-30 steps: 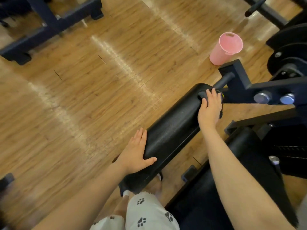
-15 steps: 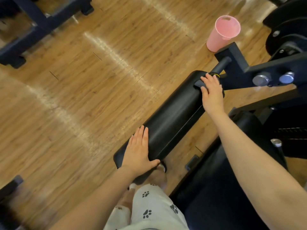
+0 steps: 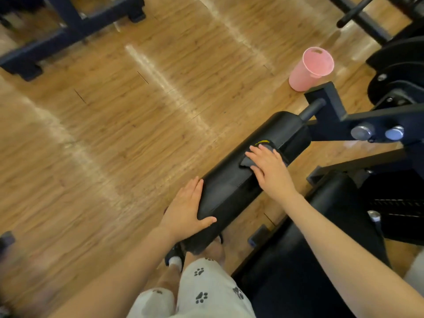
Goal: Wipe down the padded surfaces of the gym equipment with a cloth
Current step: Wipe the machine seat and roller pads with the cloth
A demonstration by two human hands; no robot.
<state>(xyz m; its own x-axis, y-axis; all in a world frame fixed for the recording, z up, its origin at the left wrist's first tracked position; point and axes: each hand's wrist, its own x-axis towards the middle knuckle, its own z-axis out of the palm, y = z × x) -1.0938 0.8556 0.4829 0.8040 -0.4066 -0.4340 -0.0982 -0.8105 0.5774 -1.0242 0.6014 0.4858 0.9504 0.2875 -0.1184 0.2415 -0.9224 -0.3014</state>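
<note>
Black cylindrical roller pad (image 3: 250,161) of vinyl-like padding lay diagonally mid-frame, running from 7 o'clock up to 1 o'clock, mounted on a dark metal rod (image 3: 312,109) at its 1 o'clock end. Dark grey cloth (image 3: 266,154) with a thin yellow edge sat on top of the pad, past its middle toward the rod end. Right hand (image 3: 267,167) pressed flat on the cloth, fingers straight and spread, not curled round it. Left hand (image 3: 187,208) rested on the pad's near end at 7 o'clock, fingers straight along the far side, thumb laid across the top, steadying rather than clenching. Dark blue steel machine frame (image 3: 367,125) with two round silver bolts stood at 3 o'clock of the pad. Pink plastic cup (image 3: 309,70) stood on the wooden plank floor (image 3: 114,125) at 1 o'clock, just beyond the frame bracket. Black flat padded bench (image 3: 286,271) sat at 5 o'clock under the right forearm. White shorts with black paw prints (image 3: 202,292) showed at 6 o'clock.
</note>
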